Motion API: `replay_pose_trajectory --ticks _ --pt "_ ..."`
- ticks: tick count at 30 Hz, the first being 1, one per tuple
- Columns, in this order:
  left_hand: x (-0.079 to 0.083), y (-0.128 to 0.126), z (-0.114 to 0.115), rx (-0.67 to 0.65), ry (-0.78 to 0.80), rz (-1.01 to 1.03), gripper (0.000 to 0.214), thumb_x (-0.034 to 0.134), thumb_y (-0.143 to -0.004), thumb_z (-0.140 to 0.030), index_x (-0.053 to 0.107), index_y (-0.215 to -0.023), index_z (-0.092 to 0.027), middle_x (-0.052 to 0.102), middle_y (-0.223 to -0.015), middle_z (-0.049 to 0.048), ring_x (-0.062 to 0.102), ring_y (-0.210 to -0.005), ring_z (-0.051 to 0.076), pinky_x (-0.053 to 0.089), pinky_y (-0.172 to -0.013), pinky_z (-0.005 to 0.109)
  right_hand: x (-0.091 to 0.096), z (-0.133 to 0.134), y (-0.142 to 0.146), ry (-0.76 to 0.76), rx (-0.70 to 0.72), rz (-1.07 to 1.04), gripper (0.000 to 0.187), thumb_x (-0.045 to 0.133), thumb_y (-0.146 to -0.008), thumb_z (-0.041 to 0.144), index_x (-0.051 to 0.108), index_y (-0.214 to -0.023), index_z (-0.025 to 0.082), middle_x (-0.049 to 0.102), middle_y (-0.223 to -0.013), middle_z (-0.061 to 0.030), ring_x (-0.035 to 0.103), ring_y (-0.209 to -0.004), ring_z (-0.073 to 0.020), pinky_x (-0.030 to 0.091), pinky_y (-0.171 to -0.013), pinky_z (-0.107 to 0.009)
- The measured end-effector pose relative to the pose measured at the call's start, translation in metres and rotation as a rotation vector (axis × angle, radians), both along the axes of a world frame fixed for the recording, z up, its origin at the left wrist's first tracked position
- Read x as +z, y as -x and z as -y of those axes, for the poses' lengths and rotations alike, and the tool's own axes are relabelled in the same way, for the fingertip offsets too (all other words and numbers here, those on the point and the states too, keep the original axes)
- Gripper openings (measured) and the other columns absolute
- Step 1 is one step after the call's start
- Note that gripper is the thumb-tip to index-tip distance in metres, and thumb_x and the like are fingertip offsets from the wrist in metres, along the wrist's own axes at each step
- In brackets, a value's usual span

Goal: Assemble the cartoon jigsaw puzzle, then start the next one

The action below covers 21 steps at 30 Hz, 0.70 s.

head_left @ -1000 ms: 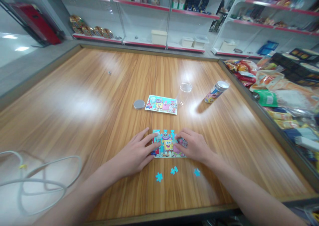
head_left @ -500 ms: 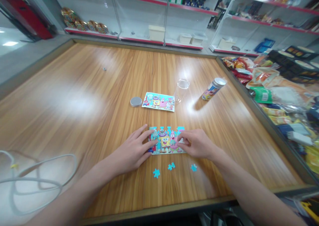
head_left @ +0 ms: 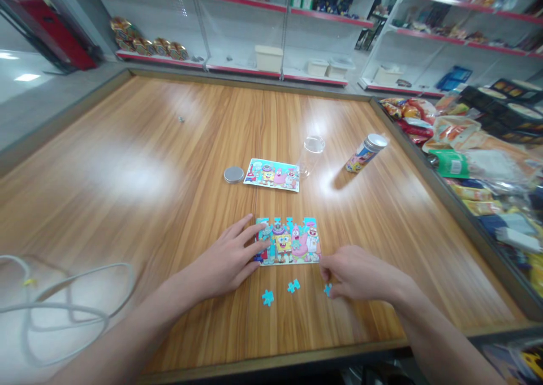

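Note:
A small cartoon jigsaw puzzle (head_left: 291,242) lies partly assembled on the wooden table (head_left: 169,164). My left hand (head_left: 231,259) lies flat with fingers spread, its fingertips resting on the puzzle's left edge. My right hand (head_left: 354,275) is below the puzzle's right corner, fingers curled in a pinch around a loose blue piece (head_left: 327,289). Two more loose blue pieces (head_left: 267,298) (head_left: 293,286) lie in front of the puzzle.
A reference picture card (head_left: 272,174) lies beyond the puzzle with a round metal lid (head_left: 233,174) to its left. A clear plastic cup (head_left: 311,152) and a tipped puzzle can (head_left: 365,152) stand farther right. A white cable (head_left: 63,294) loops at left. Snack packets (head_left: 470,159) fill the right side.
My right hand has left the puzzle's right side and moved down toward me onto the rightmost loose blue piece. The left hand has stayed at the puzzle's left edge.

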<state>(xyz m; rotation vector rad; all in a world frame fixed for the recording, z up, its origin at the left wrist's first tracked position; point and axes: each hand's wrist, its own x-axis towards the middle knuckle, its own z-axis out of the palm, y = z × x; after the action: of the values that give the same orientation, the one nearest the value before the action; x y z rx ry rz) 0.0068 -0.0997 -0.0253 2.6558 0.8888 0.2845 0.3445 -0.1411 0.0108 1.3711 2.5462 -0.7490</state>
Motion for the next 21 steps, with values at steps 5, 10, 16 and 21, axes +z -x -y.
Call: replay_pose_trajectory --ticks 5,10,16,21 --pt "0.001 -0.001 0.0 0.006 0.013 -0.001 0.04 0.059 -0.094 -0.021 0.058 -0.134 -0.026 0.044 -0.152 0.0102 0.024 -0.151 0.038 0.034 -0.119 0.063 0.0 0.003 0.011 0.005 0.044 0.026 0.014 0.082 -0.073 0.024 0.07 -0.08 0.026 0.071 -0.072 0.0024 0.064 -0.065 -0.0185 0.03 -0.056 -0.029" --pt "0.002 -0.003 0.001 -0.003 0.013 -0.019 0.039 0.057 -0.096 -0.022 0.057 -0.135 -0.025 0.043 -0.152 0.0104 0.024 -0.151 0.037 0.034 -0.12 0.061 0.006 0.003 0.02 0.012 0.123 -0.086 0.013 0.078 -0.077 0.021 0.067 -0.082 0.024 0.072 -0.088 0.0014 0.065 -0.074 -0.0171 0.036 -0.061 -0.028" --pt "0.001 -0.005 0.003 -0.002 0.003 -0.019 0.037 0.055 -0.097 -0.024 0.057 -0.134 -0.025 0.043 -0.152 0.0108 0.026 -0.15 0.037 0.033 -0.12 0.061 0.001 0.002 0.031 0.071 0.108 -0.282 0.011 0.065 -0.086 0.012 0.065 -0.088 0.023 0.069 -0.085 0.0019 0.063 -0.077 -0.0144 0.044 -0.068 -0.026" --pt "-0.001 -0.007 0.005 -0.004 -0.013 -0.035 0.039 0.054 -0.099 -0.026 0.055 -0.138 -0.024 0.041 -0.153 0.012 0.025 -0.15 0.038 0.034 -0.12 0.061 -0.023 -0.008 0.038 -0.215 -0.177 -0.519 0.017 0.058 -0.097 0.021 0.07 -0.108 0.024 0.07 -0.102 -0.0052 0.065 -0.095 -0.0185 0.051 -0.084 -0.032"
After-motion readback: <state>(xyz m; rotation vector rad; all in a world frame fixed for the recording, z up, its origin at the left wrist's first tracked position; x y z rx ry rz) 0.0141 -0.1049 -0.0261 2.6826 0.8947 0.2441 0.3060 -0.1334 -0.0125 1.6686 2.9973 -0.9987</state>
